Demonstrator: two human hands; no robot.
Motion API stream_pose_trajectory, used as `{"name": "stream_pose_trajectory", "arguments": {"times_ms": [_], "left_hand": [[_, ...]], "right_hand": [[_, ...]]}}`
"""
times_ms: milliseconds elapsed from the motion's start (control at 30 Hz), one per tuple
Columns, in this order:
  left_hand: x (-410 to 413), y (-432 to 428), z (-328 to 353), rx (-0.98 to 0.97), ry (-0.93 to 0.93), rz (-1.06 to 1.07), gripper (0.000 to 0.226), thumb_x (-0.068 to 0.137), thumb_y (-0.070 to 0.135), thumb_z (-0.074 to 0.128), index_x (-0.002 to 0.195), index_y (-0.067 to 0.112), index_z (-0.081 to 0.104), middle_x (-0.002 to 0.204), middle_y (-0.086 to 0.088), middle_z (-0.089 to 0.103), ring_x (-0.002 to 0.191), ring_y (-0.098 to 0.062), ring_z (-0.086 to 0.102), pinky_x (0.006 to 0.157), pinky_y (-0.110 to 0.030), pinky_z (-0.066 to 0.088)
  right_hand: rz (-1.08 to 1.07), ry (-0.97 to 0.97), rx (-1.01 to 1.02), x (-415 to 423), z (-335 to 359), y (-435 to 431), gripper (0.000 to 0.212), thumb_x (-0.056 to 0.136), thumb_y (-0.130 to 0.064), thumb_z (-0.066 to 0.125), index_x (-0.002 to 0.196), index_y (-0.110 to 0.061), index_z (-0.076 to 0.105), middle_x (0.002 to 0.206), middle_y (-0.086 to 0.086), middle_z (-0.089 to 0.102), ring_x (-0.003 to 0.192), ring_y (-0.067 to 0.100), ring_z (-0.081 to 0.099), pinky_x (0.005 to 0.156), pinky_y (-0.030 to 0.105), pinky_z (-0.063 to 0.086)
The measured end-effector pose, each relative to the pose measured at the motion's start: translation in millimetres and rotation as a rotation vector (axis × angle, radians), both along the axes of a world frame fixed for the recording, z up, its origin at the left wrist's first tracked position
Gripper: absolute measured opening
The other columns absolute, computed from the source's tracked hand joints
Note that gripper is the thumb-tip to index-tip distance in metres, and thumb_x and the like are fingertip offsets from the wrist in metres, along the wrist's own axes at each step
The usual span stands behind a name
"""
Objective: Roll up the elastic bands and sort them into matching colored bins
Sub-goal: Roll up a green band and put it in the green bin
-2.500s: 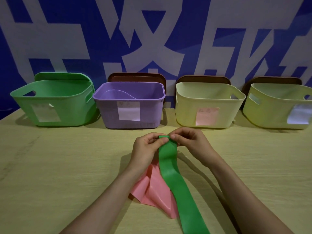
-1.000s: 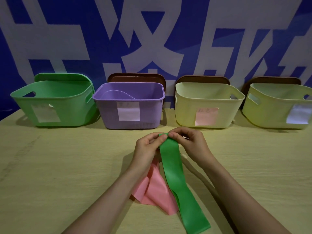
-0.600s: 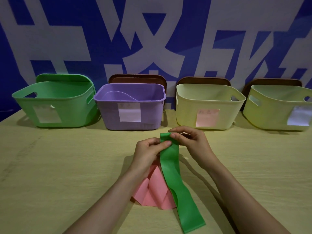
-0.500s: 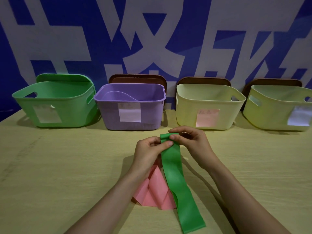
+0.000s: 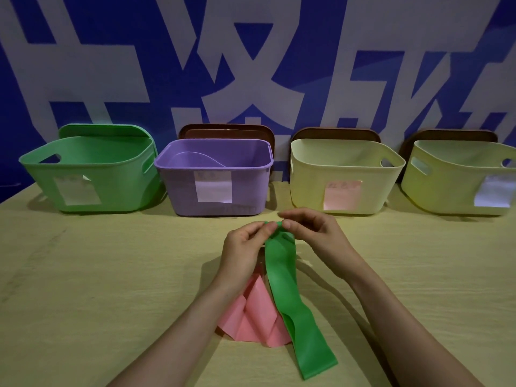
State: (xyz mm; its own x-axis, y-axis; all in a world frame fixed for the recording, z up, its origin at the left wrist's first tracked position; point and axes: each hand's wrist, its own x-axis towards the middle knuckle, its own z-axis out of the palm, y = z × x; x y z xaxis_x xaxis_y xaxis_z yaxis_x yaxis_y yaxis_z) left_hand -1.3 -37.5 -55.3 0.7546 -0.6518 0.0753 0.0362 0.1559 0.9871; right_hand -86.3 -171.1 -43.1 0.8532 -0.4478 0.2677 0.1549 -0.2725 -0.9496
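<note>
The green band's (image 5: 282, 289) far end is now a tighter small roll, pinched by thumb and fingertips of the left hand (image 5: 243, 247) and right hand (image 5: 315, 233). The tail has drawn up the table (image 5: 111, 275), beside the pink band (image 5: 251, 317). Rolling looks only just begun; the green bin (image 5: 92, 174) waits.
</note>
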Motion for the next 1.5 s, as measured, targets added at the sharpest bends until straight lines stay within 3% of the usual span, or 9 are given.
{"name": "stream_pose_trajectory", "arguments": {"times_ms": [67, 167, 300, 400, 700, 1033, 1200, 1333, 1500], "left_hand": [[1, 0, -2, 0.010, -0.058, 0.007, 0.013, 0.086, 0.025, 0.065, 0.093, 0.018, 0.073, 0.088, -0.005, 0.075, 0.086, -0.022, 0.072, 0.080, -0.040, 0.058], [1, 0, -5, 0.001, -0.106, 0.026, 0.014, 0.087, 0.024, 0.065, 0.093, 0.016, 0.074, 0.088, -0.007, 0.074, 0.088, -0.027, 0.070, 0.086, -0.047, 0.055], [0, -1, -3, -0.065, 0.044, -0.058, 0.021, 0.084, 0.024, 0.066, 0.100, 0.014, 0.072, 0.096, -0.010, 0.074, 0.094, -0.028, 0.070, 0.088, -0.044, 0.054], [-1, -2, -2, -0.053, 0.160, -0.158, 0.033, 0.077, 0.022, 0.070, 0.107, 0.010, 0.068, 0.100, -0.014, 0.073, 0.093, -0.028, 0.070, 0.085, -0.041, 0.055], [-4, -4, -3, -0.034, 0.246, -0.070, 0.016, 0.077, -0.001, 0.071, 0.093, 0.000, 0.071, 0.084, -0.020, 0.073, 0.073, -0.028, 0.071, 0.070, -0.038, 0.060], [-5, -3, -3, -0.053, 0.141, -0.036, 0.022, 0.073, 0.003, 0.075, 0.095, 0.007, 0.072, 0.090, -0.016, 0.074, 0.084, -0.028, 0.071, 0.079, -0.038, 0.057], [-8, -2, 3, -0.020, 0.196, -0.044, 0.033, 0.073, 0.033, 0.072, 0.093, 0.007, 0.074, 0.090, -0.019, 0.073, 0.079, -0.030, 0.070, 0.070, -0.036, 0.058], [-5, -1, 4, -0.001, 0.184, -0.040, 0.035, 0.079, 0.041, 0.061, 0.094, 0.012, 0.074, 0.090, -0.017, 0.074, 0.080, -0.028, 0.071, 0.072, -0.036, 0.058], [-6, -1, 6, -0.022, 0.181, -0.059, 0.026, 0.086, 0.036, 0.058, 0.097, 0.016, 0.072, 0.090, -0.014, 0.074, 0.078, -0.024, 0.072, 0.066, -0.033, 0.059]], "right_hand": [[-0.020, 0.026, -0.105, 1, -1, -1, 0.009, 0.083, -0.019, 0.069, 0.091, -0.022, 0.073, 0.089, -0.003, 0.073, 0.088, 0.012, 0.066, 0.079, 0.025, 0.054], [-0.049, -0.001, -0.171, 3, -1, 1, 0.014, 0.083, -0.014, 0.070, 0.083, -0.028, 0.072, 0.081, -0.010, 0.072, 0.079, 0.005, 0.063, 0.075, 0.024, 0.053], [-0.060, -0.055, -0.078, 3, -1, 2, 0.012, 0.083, -0.009, 0.069, 0.083, -0.021, 0.072, 0.081, -0.006, 0.072, 0.082, 0.009, 0.063, 0.078, 0.025, 0.052], [-0.042, -0.060, -0.008, 2, 1, 1, 0.010, 0.083, -0.008, 0.067, 0.086, -0.016, 0.071, 0.084, 0.001, 0.071, 0.085, 0.014, 0.063, 0.082, 0.030, 0.052], [-0.010, -0.125, 0.057, 1, 6, 5, 0.014, 0.081, -0.001, 0.068, 0.088, -0.012, 0.071, 0.083, -0.006, 0.074, 0.084, 0.008, 0.067, 0.078, 0.020, 0.053], [-0.013, -0.120, 0.057, 1, 3, 6, 0.021, 0.073, 0.010, 0.071, 0.084, -0.008, 0.070, 0.081, -0.006, 0.070, 0.081, 0.003, 0.066, 0.075, 0.017, 0.051], [-0.003, -0.121, 0.062, 0, 3, 4, 0.022, 0.072, 0.012, 0.070, 0.083, -0.007, 0.070, 0.085, -0.002, 0.068, 0.082, 0.002, 0.066, 0.074, 0.015, 0.051], [0.012, -0.097, 0.043, 0, 3, 4, 0.024, 0.074, 0.007, 0.072, 0.092, -0.008, 0.070, 0.089, 0.000, 0.070, 0.086, 0.006, 0.068, 0.075, 0.017, 0.052], [-0.018, -0.054, 0.047, 2, 0, 4, 0.019, 0.076, -0.023, 0.070, 0.094, -0.019, 0.072, 0.093, 0.007, 0.072, 0.088, 0.014, 0.066, 0.080, 0.025, 0.055]]}}
